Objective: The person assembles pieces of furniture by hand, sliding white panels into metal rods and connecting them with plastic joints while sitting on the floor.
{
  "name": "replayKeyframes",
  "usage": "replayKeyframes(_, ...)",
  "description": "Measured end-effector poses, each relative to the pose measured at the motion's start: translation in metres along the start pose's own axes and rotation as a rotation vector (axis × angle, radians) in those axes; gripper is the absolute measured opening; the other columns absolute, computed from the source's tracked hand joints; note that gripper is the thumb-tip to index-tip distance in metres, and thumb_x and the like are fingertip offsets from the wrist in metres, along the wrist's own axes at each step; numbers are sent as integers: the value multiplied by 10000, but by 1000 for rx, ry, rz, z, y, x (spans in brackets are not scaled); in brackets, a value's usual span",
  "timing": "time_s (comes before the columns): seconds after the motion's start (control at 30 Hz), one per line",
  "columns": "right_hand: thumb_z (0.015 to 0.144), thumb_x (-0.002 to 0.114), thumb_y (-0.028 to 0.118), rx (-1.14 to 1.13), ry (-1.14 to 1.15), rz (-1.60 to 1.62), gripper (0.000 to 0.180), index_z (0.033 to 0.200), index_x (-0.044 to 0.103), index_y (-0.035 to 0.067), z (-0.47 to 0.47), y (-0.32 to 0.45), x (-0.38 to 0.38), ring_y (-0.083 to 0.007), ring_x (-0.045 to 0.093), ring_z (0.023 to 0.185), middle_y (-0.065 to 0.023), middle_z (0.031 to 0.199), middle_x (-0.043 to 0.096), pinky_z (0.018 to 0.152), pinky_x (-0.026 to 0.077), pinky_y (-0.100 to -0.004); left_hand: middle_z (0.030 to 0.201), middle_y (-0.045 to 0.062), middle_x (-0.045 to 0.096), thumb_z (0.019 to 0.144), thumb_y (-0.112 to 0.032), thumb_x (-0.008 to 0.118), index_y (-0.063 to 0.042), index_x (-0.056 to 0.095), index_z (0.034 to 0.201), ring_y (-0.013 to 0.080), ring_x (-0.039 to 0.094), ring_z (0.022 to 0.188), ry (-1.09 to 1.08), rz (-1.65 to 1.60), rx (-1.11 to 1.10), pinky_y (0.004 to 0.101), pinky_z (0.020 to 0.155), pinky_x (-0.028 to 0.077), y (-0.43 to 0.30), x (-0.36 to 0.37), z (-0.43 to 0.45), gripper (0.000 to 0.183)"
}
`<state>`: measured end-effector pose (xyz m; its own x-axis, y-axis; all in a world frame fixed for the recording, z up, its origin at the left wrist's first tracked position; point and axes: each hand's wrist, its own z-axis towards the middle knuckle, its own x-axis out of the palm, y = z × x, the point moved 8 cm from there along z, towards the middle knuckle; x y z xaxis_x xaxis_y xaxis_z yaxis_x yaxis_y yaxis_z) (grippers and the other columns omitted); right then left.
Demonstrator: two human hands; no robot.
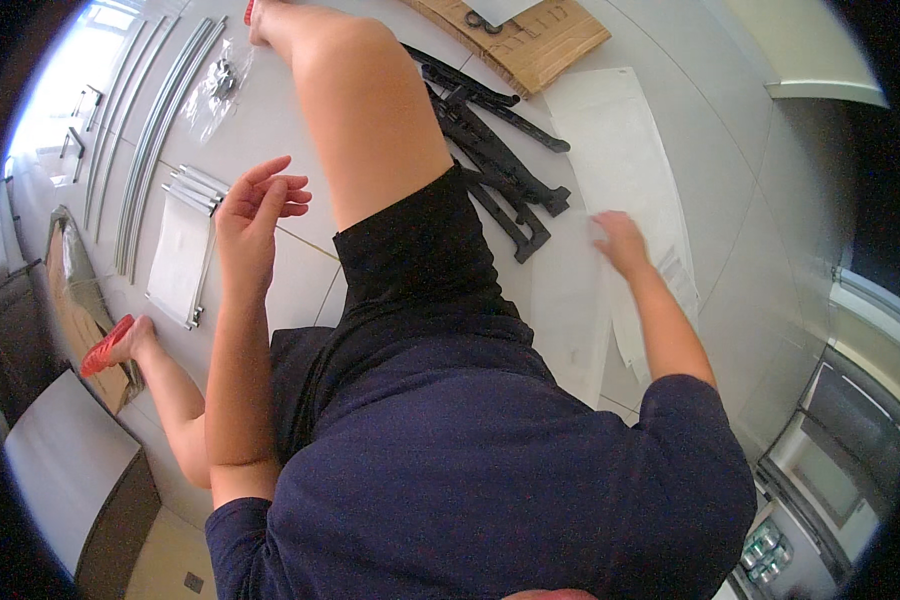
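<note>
My left hand (251, 214) is raised at the left with its fingers loosely bent and nothing in it. Beside it on the floor, short metal tubes (193, 187) lie at the end of a stack of white sheets or panels (179, 262). My right hand (621, 241), slightly blurred, is over long white sheets (607, 135) on the right. Its fingers are apart, and whether it touches a sheet is unclear. A translucent sheet (570, 322) is below and left of that hand. Several black bracket-like parts (495, 146) form a pile between my raised knee and the sheets.
Long metal tubes (166, 127) lie at left near a clear plastic bag of small hardware (223, 79). Flattened cardboard (547, 45) carries scissors (483, 21) at the top. A grey-topped piece of furniture (74, 465) stands lower left, and packed cans (766, 551) are lower right.
</note>
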<state>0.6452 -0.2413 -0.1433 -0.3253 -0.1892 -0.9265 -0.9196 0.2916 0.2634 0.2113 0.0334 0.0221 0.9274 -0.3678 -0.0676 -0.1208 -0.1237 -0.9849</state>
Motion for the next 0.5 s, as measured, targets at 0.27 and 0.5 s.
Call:
replayKeyframes(0.27,560,781,180,-37,131,-328,379,891,616,100,41,66,9,-225,502,979,-70,930,559,825,385,-361,876,134,638,889,-89,520,32,572,1055,183,621,758,-103,-52,-27,294,688,515,15,-35,-23,212)
replayKeyframes(0.5,628,715,153,-350,307,-138,122,702,628,109,5,116,-9,-278,575,698,-83,650,601,675,452,-390,868,129,639,891,-90,515,34,581,1027,177,623,755,-135,-61,-19,288,681,513,23,-58,-41,195)
